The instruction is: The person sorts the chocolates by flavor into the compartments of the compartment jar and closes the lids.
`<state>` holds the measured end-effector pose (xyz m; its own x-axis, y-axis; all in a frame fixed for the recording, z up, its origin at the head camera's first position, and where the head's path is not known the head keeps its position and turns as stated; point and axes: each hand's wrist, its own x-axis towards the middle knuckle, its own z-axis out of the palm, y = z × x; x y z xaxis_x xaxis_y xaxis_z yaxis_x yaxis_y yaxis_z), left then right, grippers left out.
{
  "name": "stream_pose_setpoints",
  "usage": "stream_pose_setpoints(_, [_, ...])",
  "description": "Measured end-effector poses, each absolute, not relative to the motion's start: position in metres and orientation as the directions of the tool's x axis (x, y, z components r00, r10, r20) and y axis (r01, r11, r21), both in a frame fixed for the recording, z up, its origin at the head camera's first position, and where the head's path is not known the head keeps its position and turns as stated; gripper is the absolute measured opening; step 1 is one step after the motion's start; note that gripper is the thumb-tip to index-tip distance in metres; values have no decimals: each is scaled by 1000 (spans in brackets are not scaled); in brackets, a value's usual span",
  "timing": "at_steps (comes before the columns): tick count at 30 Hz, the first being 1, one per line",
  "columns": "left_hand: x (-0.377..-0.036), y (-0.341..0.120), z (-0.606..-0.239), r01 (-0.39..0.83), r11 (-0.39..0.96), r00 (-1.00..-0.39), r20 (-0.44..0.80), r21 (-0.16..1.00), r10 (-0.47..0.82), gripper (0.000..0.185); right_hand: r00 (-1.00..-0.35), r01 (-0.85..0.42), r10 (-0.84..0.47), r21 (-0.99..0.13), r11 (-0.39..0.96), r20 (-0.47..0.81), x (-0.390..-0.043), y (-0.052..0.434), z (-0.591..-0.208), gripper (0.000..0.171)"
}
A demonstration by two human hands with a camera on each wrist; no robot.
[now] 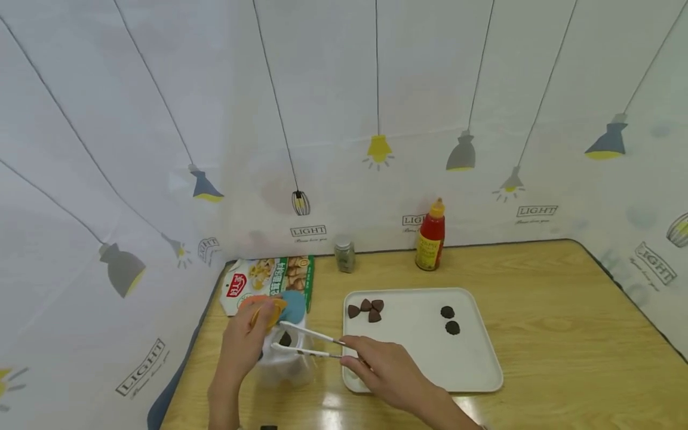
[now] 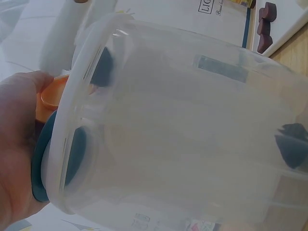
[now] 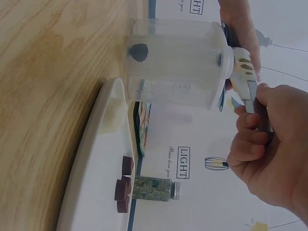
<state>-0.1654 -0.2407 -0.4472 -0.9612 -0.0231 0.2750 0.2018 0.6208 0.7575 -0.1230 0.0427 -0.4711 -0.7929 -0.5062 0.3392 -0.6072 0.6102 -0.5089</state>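
Observation:
A clear plastic container [image 2: 183, 110] with coloured flap lids stands at the left, beside the tray. My left hand [image 1: 243, 337] holds up its orange flap [image 1: 273, 315] between thumb and fingers. A blue flap [image 1: 293, 307] shows beside it. In my right hand [image 1: 389, 370] is a pair of white-tipped tongs [image 1: 312, 352], gripped by the handles. The two tips are spread apart over the container's opening. Between them, in the head view, appears a dark piece [image 1: 285, 339]. Both wrist views show a dark round piece [image 3: 139, 52] low inside the container.
A white tray [image 1: 414, 352] holds several brown triangular pieces [image 1: 371, 309] and two dark round biscuits [image 1: 452, 327]. Behind it stand a red sauce bottle [image 1: 431, 237] and a small glass jar [image 1: 344, 254]. A printed food packet [image 1: 298, 278] lies behind the container.

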Motion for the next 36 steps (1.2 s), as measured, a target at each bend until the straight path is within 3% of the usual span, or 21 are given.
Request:
stream_pose_setpoints(16, [-165, -243, -444, 151, 613, -975, 220, 775, -38, 42, -850, -519, -427, -627, 581, 308, -122, 64, -475, 29])
stream_pose_setpoints(23, [-164, -242, -448, 157, 612, -972, 231, 775, -44, 41, -922, -380, -304, -703, 601, 238, -113, 98, -491, 25])
stream_pose_setpoints(30, [-164, -239, -448, 162, 609, -972, 232, 777, -37, 40, -972, -222, -108, -675, 703, 208, -100, 166, -515, 17])
stream_pose_setpoints(33, [-165, -239, -446, 156, 621, -973, 226, 768, -35, 41, -986, -114, -15, -609, 785, 165, -95, 199, -524, 27])
stream_pose_setpoints(36, [-165, -241, -446, 157, 634, -973, 228, 757, -30, 42, -997, 12, 50, -557, 831, 53, -92, 233, -526, 48])
